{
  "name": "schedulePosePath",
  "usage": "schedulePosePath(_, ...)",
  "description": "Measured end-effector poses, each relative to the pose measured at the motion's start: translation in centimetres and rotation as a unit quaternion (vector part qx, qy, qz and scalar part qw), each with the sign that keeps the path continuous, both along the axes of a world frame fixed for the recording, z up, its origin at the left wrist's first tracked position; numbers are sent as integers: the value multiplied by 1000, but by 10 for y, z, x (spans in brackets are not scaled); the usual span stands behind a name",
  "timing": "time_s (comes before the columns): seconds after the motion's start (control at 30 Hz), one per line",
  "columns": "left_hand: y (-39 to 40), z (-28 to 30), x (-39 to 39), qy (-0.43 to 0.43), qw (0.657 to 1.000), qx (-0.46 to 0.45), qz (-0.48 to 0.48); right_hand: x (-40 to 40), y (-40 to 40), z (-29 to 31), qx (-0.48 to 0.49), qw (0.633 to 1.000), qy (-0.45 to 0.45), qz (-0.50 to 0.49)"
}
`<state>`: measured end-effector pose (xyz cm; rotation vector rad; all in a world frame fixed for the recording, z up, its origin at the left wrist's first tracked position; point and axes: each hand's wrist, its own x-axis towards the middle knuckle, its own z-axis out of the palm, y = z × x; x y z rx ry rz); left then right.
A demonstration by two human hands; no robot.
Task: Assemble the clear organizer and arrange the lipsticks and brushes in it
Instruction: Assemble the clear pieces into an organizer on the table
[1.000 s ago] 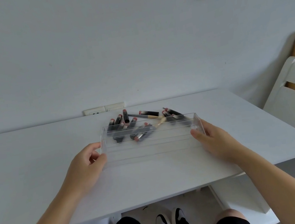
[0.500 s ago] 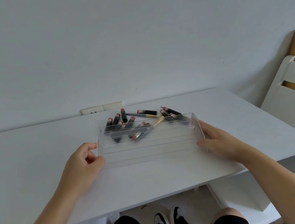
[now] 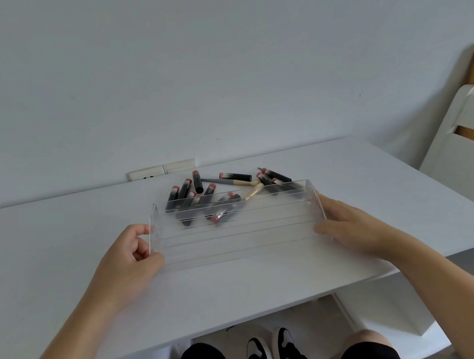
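Observation:
A clear organizer (image 3: 238,240) with several long horizontal ridges lies on the white table (image 3: 42,252) in front of me. My left hand (image 3: 125,262) grips its left end wall, thumb on the near corner. My right hand (image 3: 348,224) holds its right end. Behind it, partly seen through the clear plastic, lies a loose pile of black lipsticks (image 3: 189,195) with pink ends. Among them are brushes with pale wooden handles (image 3: 251,191) and one with a grey handle (image 3: 211,180).
A wall socket (image 3: 163,169) sits just above the table's far edge. A white chair (image 3: 468,146) stands at the right, with a wooden board behind it. My knees and shoes show under the table's near edge.
The organizer has shifted slightly left and nearer with both hands still on its ends; my right hand has slid toward the near right corner.

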<state>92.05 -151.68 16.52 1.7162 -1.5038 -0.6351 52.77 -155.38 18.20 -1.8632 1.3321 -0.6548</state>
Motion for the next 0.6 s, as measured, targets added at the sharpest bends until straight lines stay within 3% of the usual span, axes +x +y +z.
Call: schedulePosePath(0.6,12,10,-4,27,999,29,-11,-6,2,3,5,999,26,37)
